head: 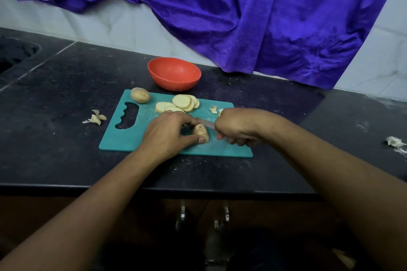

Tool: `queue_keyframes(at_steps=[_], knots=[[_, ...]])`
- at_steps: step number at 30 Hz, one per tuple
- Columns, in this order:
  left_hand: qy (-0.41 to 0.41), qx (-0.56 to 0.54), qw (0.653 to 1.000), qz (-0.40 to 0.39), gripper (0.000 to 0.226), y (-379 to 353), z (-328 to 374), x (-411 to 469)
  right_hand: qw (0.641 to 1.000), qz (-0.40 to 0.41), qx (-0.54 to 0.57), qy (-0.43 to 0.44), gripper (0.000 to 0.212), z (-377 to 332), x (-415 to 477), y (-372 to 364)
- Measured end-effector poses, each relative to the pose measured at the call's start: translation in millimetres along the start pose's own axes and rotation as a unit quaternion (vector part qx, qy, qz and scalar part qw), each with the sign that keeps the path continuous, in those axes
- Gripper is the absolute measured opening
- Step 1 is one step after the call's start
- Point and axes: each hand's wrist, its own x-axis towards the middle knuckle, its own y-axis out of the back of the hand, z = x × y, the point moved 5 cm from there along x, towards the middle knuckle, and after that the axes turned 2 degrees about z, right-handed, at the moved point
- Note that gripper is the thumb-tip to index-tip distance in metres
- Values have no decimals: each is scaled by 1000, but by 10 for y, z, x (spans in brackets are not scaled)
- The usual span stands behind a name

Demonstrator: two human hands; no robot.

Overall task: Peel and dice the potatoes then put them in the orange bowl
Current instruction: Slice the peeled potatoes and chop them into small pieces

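Left hand (167,132): your thumb and fingers pinch a potato end piece (200,131), near middle of the teal cutting board (123,138).
Right hand (235,130): your fist is wrapped round the knife (206,123) handle, blade at that piece.
Potato slices (182,102): board's far side.
Whole potato (140,95): board's far-left corner.
Orange bowl (174,73): just beyond the board.

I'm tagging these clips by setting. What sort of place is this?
Most likely a home kitchen: a dark stone counter against a tiled wall, a teal cutting board with potato slices, and what looks like a sink at far left.
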Motion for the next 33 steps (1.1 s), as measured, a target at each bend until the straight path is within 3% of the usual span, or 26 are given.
queue_keyframes(at_steps=[6,10,13,20,33], knots=[[9,0,1000,-1,42,-10,-14,13,1000,-23,7,-21,15,-56,4,3],[9,-8,1000,-3,39,-2,-3,0,996,51,-61,39,32,-52,-101,-126],[12,-16,1000,0,36,20,13,-5,991,105,-66,56,24,63,-175,-399],[11,-18,1000,-6,43,28,28,-8,970,206,-118,55,27,130,-243,-720],[-3,-10,1000,-4,45,17,13,-15,960,206,-183,46,28,106,-295,-774]])
